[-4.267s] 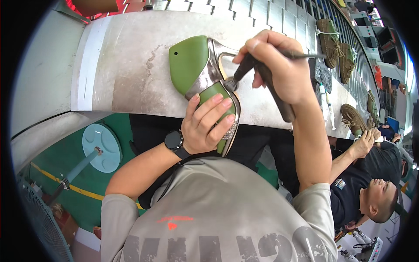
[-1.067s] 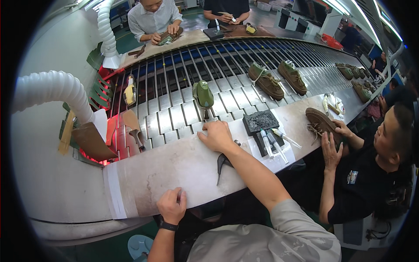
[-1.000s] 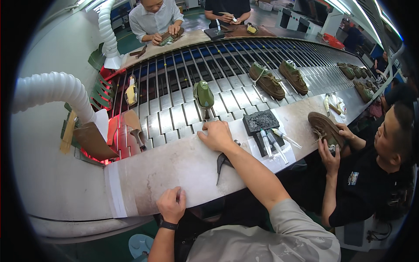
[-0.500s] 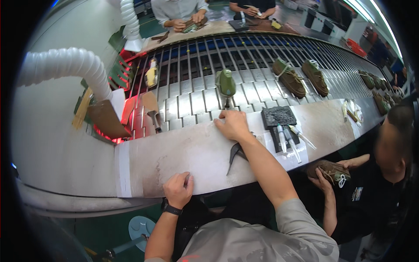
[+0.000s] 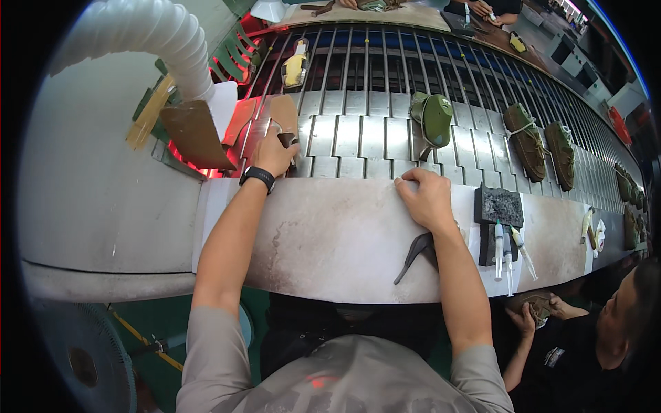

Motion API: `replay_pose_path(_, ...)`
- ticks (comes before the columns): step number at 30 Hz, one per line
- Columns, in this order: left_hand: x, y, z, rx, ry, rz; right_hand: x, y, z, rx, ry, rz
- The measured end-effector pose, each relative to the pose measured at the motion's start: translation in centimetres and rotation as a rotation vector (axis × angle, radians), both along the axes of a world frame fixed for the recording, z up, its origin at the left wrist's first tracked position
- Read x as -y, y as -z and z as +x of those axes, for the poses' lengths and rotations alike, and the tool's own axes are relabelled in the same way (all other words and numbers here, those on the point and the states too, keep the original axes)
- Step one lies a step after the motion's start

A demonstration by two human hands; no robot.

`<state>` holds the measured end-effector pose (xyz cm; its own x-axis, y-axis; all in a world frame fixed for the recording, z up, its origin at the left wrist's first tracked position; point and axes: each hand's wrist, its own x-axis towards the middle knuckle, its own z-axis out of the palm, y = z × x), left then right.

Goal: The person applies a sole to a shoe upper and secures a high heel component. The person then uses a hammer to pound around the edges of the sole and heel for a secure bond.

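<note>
1. At the near edge of the slatted conveyor [image 5: 358,138], the left hand [image 5: 274,153] reaches forward, its grip closed around a brown shoe piece [image 5: 284,118] by the red-lit opening
2. The right hand [image 5: 425,198] lies flat on the worktop [image 5: 330,234], fingers curled loosely on its far edge, pinching nothing
3. A green shoe on a last [image 5: 434,118] stands on the conveyor just beyond that hand
4. A dark tool [image 5: 413,253] lies beside the right forearm

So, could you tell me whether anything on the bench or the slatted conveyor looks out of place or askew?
Nothing stands out. The left hand reaches a brown shoe piece on the metal slatted conveyor; the right hand rests at the grey bench edge, beside dark pliers. The green shoe on its last stands upright.
</note>
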<state>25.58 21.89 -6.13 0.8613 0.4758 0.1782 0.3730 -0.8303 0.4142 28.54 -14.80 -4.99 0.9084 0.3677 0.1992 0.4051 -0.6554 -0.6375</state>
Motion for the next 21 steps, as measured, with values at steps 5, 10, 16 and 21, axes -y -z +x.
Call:
replay_pose_path(5,3.6,-1.4,2.0,0.226,0.088,-0.145,-0.8,-1.9,-1.5,-0.034,0.034,0.302)
replay_pose_path(10,16.5,-5.1,-3.9,0.273,0.564,-0.384,-2.0,-1.6,-3.3,-0.601,-0.222,0.742)
replay_pose_path(16,12.8,-5.7,-0.2,0.151,0.697,-0.594,-0.7,-1.3,-1.6,-0.888,-0.035,0.907)
replay_pose_path(21,-6.1,0.9,19.4,0.299,0.221,0.046,-1.0,-2.0,-1.7,-0.984,-0.044,0.987)
